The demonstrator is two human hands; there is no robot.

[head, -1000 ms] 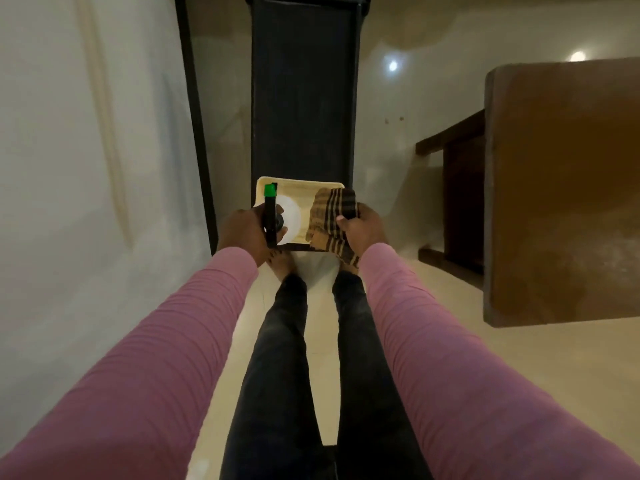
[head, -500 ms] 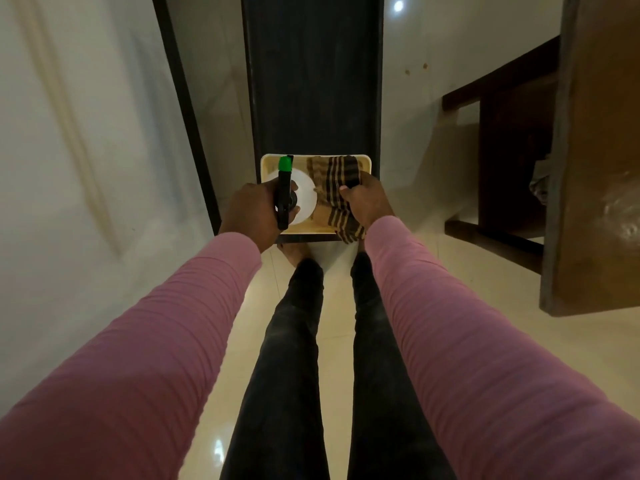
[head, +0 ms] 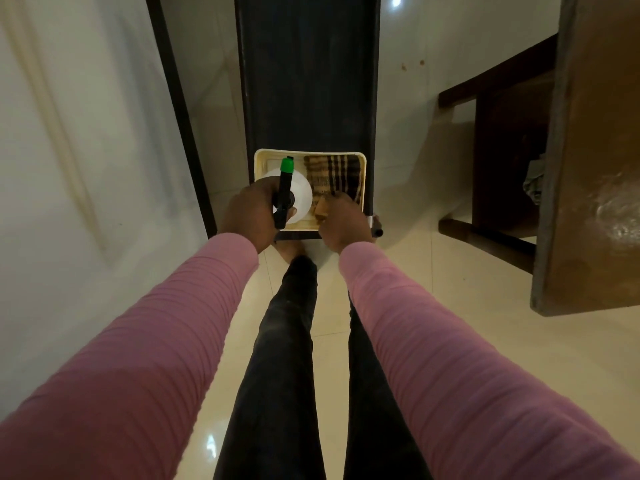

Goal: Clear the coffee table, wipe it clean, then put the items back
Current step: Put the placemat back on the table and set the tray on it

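Sleeves: pink, ribbed; left sleeve (head: 138,358) and right sleeve (head: 450,358) reaching forward from the bottom corners.
Legs (head: 280,358): dark trousers, between the sleeves, standing on the floor.
Floor (head: 332,299): pale glossy tiles with lamp glints.
Foot (head: 292,252): bare, just short of the near end of the surface.
Left hand (head: 247,214): at the near left corner of the tray, fingers curled round the black spray head of the bottle.
Right hand (head: 343,220): at the near right corner of the tray, fingers curled down onto the near end of the cloth, pinching a tan fold of it.
Bottle (head: 301,192): white, seen from above, in the left half of the tray; black trigger head pointing away, green nozzle (head: 286,165) at its tip.
Cloth (head: 334,174): brown and tan check, bunched in the right half of the tray, touching the bottle.
Tray (head: 258,161): cream, rectangular, rounded corners, on the near end of the surface.
Surface (head: 308,81): long, narrow, dark, running away from the tray to the top edge.
Wall (head: 69,133): pale, along the left.
Wooden table (head: 595,133): brown, on the right, well apart from the tray; dark lower frame beneath it.
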